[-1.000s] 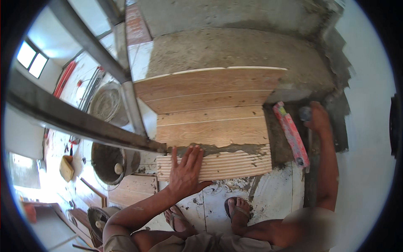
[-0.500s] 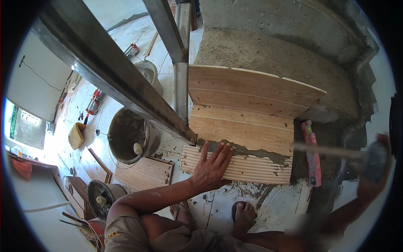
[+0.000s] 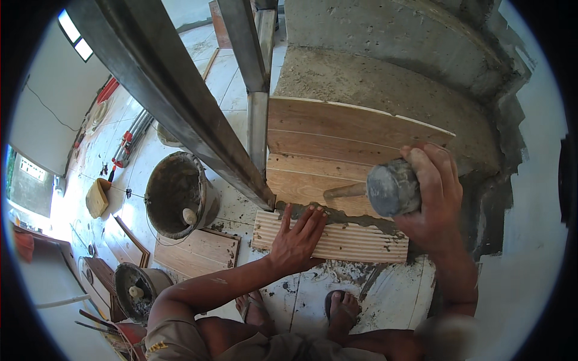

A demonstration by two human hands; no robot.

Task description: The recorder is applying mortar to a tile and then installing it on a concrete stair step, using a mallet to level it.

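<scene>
My left hand [image 3: 294, 243] lies with fingers spread on a ribbed, wood-coloured tread strip [image 3: 367, 245], its thumb along the front edge. Grey mortar [image 3: 349, 213] runs along the strip's back edge, touching my fingertips. My right hand [image 3: 435, 198] grips a dark rubber mallet [image 3: 390, 188] by its head, above the strip's right end, the wooden handle pointing left. Behind both hands, wood-look tiles [image 3: 301, 180] cover the tread, and an upright panel [image 3: 337, 120] stands at their back. The mallet hides part of the tread.
Steel posts [image 3: 156, 102] rise close at the left. Mortar buckets [image 3: 162, 210] [image 3: 153, 283], loose tiles [image 3: 186, 256], a yellow scoop [image 3: 98, 198] and red-and-grey tools [image 3: 129, 144] lie on the floor. A bare concrete step [image 3: 385, 78] rises behind; a white wall [image 3: 530, 228] bounds the right.
My right hand has lifted from the right of the tread, swung outward, and come leftward over the strip with the mallet. My left hand stays on the strip. The view has shifted.
</scene>
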